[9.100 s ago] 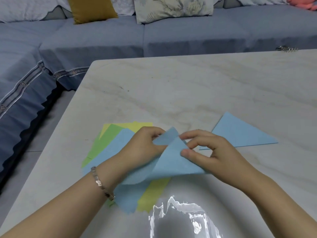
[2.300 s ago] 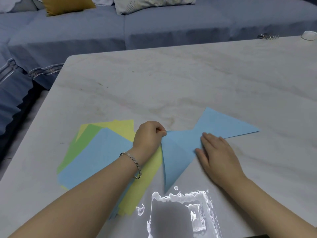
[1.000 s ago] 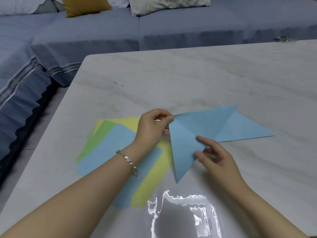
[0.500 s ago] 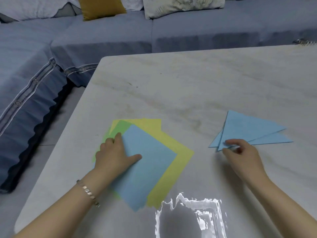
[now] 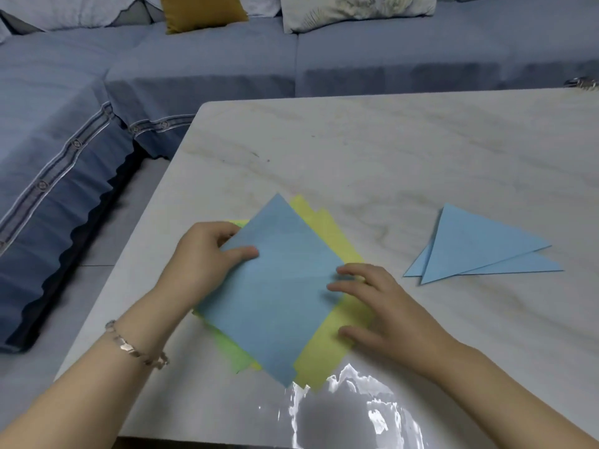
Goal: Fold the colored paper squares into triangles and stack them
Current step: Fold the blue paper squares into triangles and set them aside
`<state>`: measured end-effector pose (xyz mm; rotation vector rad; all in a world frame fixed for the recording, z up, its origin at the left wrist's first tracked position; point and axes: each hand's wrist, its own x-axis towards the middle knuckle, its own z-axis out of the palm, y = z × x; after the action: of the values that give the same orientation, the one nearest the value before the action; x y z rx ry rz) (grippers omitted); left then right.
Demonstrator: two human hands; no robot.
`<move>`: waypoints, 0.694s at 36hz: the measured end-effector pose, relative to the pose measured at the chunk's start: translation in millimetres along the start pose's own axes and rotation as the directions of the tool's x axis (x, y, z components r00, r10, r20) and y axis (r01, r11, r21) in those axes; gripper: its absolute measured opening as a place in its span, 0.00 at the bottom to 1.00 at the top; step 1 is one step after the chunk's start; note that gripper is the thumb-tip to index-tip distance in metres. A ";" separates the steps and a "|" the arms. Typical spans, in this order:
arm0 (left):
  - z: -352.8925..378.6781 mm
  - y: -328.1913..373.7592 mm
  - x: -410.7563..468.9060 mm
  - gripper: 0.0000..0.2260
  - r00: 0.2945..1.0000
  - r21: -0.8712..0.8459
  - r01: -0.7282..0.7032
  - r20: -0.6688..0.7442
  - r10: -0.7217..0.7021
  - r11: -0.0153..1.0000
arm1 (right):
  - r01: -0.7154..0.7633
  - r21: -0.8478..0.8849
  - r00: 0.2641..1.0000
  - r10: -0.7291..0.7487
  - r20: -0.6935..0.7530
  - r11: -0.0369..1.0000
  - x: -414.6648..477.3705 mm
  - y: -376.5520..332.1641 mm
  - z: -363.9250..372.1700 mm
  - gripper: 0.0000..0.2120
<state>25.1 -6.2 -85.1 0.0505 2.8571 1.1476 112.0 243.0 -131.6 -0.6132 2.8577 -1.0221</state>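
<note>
We see the blue square (image 5: 278,293) low and centre-left in the frame, lying on top of a loose pile and turned like a diamond: one corner points toward the top of the frame, the opposite one toward the bottom edge, so its long diagonal runs almost straight up and down the picture. Under it, yellow sheets (image 5: 327,351) stick out along the right side and at the upper corner, and a green sheet (image 5: 233,351) shows at the lower left. The left hand (image 5: 204,254) has its grip clenched on the blue square's left corner, thumb on top and fingers curled behind the edge. The right hand (image 5: 382,312) has its grip released; its spread fingers rest on the square's right corner and its thumb on the yellow paper beside it. At the right of the frame, well apart from the pile, the folded blue triangles (image 5: 479,247) lie flat, two of them overlapped and slightly fanned, their long thin tips pointing to the right edge. Everything sits on a pale marbled worktop (image 5: 356,150), which has a bright patch of glare near the bottom. A bracelet (image 5: 136,348) circles the left wrist. Across the top of the frame runs a blue-grey sofa (image 5: 194,69) with a mustard cushion (image 5: 201,11) and a patterned cushion (image 5: 353,8). A small metal object (image 5: 581,83) sits at the worktop's upper right edge, too small for us to identify.
</note>
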 end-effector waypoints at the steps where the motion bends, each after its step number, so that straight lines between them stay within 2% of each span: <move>1: -3.0 0.7 2.0 0.05 1.000 0.009 0.008 -0.009 -0.008 1.000 | 0.009 -0.017 1.000 -0.008 0.027 1.000 -1.7 0.4 1.1 0.25; 4: -6.0 -1.6 6.5 0.10 1.000 0.112 -0.006 -0.008 0.007 0.994 | -0.021 -0.059 0.997 0.025 0.072 0.998 -7.0 3.5 7.2 0.25; 6: -5.0 -5.0 9.0 0.07 0.999 0.192 -0.020 -0.034 0.027 0.981 | -0.051 -0.066 0.996 0.056 0.067 0.996 -10.0 6.9 10.7 0.24; 9: -1.4 -12.0 11.5 0.08 0.986 0.280 -0.030 -0.152 0.075 0.960 | -0.086 -0.049 0.995 0.089 0.052 0.995 -12.4 9.1 12.2 0.22; 12: -0.7 -8.7 10.8 0.08 0.966 0.260 -0.063 -0.227 0.124 0.964 | -0.081 -0.053 0.996 0.083 0.036 0.995 -13.6 9.5 10.9 0.22; 15: -1.5 2.7 10.7 0.07 0.969 0.120 -0.104 -0.211 0.128 0.987 | -0.041 -0.073 0.999 0.040 -0.011 0.996 -13.1 8.1 3.5 0.26; 17: -2.8 13.9 10.1 0.09 0.978 -0.001 -0.098 -0.185 0.096 0.995 | 0.035 -0.146 0.994 -0.049 -0.095 0.989 -11.2 6.6 -1.8 0.32; 21: -6.5 38.0 9.1 0.09 0.989 -0.321 -0.003 -0.140 -0.044 0.947 | 0.093 -0.314 0.959 -0.170 -0.228 0.945 -5.4 3.8 -9.6 0.44; 23: -7.0 48.5 8.7 0.08 0.990 -0.487 0.092 -0.053 -0.134 0.869 | 0.126 -0.356 0.925 -0.239 -0.295 0.926 -3.1 4.3 -12.5 0.41; 25: -4.5 56.1 8.6 0.06 0.982 -0.573 0.176 0.045 -0.184 0.801 | 0.173 -0.380 0.881 -0.315 -0.352 0.908 -3.6 3.6 -16.5 0.29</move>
<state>16.6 31.7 -43.5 -0.2539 2.3237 1.9022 111.2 256.8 -121.2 -0.9105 3.4410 -0.7539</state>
